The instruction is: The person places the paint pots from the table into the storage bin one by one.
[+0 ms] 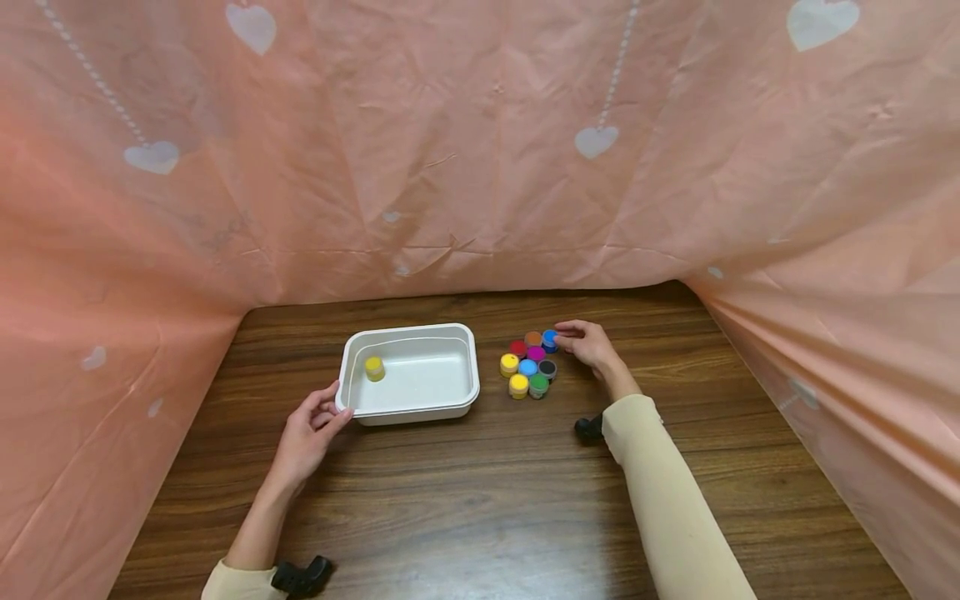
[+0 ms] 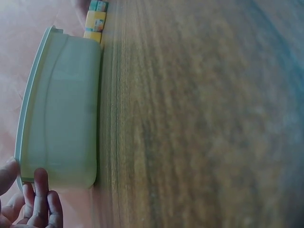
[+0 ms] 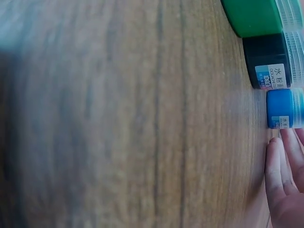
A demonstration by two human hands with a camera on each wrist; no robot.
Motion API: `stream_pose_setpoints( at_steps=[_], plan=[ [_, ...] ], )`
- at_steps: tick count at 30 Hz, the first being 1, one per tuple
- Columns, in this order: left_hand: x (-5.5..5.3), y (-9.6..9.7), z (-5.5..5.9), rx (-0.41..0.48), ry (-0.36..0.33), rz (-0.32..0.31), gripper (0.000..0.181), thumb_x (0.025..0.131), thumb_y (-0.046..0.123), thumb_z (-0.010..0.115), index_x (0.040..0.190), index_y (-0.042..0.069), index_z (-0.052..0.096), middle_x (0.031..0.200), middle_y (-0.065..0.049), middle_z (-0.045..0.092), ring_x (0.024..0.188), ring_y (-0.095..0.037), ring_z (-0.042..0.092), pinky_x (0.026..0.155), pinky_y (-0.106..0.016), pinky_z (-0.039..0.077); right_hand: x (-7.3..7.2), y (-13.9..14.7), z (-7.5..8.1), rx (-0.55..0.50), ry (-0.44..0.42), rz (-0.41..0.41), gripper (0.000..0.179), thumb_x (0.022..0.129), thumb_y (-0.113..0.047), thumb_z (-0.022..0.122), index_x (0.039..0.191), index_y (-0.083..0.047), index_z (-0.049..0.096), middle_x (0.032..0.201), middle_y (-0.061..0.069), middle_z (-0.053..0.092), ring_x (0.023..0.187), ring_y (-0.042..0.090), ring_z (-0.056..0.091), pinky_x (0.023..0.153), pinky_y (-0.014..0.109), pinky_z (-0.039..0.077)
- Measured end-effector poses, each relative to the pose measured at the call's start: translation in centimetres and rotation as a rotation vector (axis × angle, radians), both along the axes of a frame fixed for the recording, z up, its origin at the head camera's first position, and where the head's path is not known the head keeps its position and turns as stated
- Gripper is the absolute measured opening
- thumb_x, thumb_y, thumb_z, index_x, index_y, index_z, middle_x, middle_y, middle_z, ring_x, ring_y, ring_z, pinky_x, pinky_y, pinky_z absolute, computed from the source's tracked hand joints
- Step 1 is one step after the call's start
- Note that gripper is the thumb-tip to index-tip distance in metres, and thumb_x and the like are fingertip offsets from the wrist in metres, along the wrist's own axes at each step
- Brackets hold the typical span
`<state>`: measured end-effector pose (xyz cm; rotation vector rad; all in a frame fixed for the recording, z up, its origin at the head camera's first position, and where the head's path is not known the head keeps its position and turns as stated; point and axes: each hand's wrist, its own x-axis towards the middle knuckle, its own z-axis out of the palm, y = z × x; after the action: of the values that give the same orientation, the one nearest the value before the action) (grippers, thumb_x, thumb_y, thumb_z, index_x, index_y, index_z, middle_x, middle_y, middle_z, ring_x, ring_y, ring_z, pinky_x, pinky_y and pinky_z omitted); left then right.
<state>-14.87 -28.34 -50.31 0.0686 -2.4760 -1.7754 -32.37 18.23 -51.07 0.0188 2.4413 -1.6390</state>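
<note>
A white plastic tub (image 1: 471, 379) stands left of centre in the head view, with one yellow paint jar (image 1: 374, 369) inside near its left end. My left hand (image 1: 309, 429) grips the tub's near left corner, thumb at the rim and fingers against the outer wall (image 2: 61, 123). Right of the tub, several small paint jars with clear lids stand in a close cluster. At the cluster's far right is a dark blue paint jar (image 1: 550, 340). My right hand (image 1: 591, 346) reaches to it, the fairly straight fingertips touching its side (image 3: 279, 108).
Beside the dark blue jar stand a black jar (image 1: 547, 369) and a green jar (image 1: 537, 385); yellow, red, brown, magenta and light blue ones complete the group. The brown wooden table (image 1: 465, 517) is bounded by a pink curtain (image 1: 465, 167) behind and at both sides.
</note>
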Motion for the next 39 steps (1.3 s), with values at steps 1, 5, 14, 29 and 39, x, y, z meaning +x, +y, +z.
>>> stream_pose_setpoints(
  at_steps=[1, 5, 14, 29, 39],
  plan=[
    [-0.01, 0.00, -0.02, 0.000, 0.000, -0.001, 0.056, 0.099, 0.006, 0.070, 0.150, -0.004, 0.048, 0.103, -0.013, 0.056, 0.086, 0.000, 0.061, 0.072, -0.014, 0.049, 0.01, 0.03, 0.01, 0.002, -0.001, 0.001, 0.043, 0.104, -0.011, 0.063, 0.143, 0.004, 0.057, 0.140, 0.028, 0.060, 0.122, 0.032, 0.061, 0.108, 0.048, 0.050],
    [-0.01, -0.03, -0.11, 0.006, 0.001, 0.003, 0.057, 0.098, 0.005, 0.070, 0.150, -0.004, 0.048, 0.104, -0.013, 0.056, 0.086, 0.001, 0.061, 0.072, -0.013, 0.049, -0.12, 0.15, -0.10, -0.001, -0.006, 0.011, 0.043, 0.102, -0.012, 0.066, 0.142, 0.002, 0.058, 0.140, 0.027, 0.060, 0.118, 0.029, 0.063, 0.105, 0.047, 0.052],
    [-0.08, -0.03, -0.43, 0.020, 0.008, 0.008, 0.056, 0.098, 0.004, 0.070, 0.150, -0.004, 0.049, 0.103, -0.010, 0.056, 0.085, 0.001, 0.062, 0.072, -0.013, 0.050, -0.28, 0.15, -0.28, -0.003, -0.008, 0.011, 0.040, 0.101, -0.014, 0.068, 0.137, 0.003, 0.062, 0.135, 0.025, 0.062, 0.116, 0.031, 0.064, 0.101, 0.044, 0.054],
    [-0.04, 0.10, -0.19, 0.027, -0.005, 0.003, 0.056, 0.099, 0.006, 0.070, 0.150, -0.002, 0.049, 0.103, -0.010, 0.055, 0.087, 0.001, 0.061, 0.074, -0.014, 0.050, -0.11, 0.54, -0.16, 0.029, -0.018, 0.050, 0.043, 0.102, -0.020, 0.068, 0.140, -0.001, 0.061, 0.138, 0.023, 0.059, 0.117, 0.030, 0.063, 0.104, 0.045, 0.053],
    [0.12, 0.04, -0.05, 0.024, -0.013, -0.002, 0.058, 0.099, 0.008, 0.070, 0.151, -0.002, 0.048, 0.104, -0.011, 0.056, 0.087, 0.000, 0.062, 0.075, -0.014, 0.050, -0.13, 0.57, 0.04, 0.016, 0.029, 0.031, 0.040, 0.103, -0.017, 0.066, 0.138, 0.003, 0.061, 0.135, 0.026, 0.060, 0.109, 0.028, 0.067, 0.099, 0.047, 0.056]
  ],
)
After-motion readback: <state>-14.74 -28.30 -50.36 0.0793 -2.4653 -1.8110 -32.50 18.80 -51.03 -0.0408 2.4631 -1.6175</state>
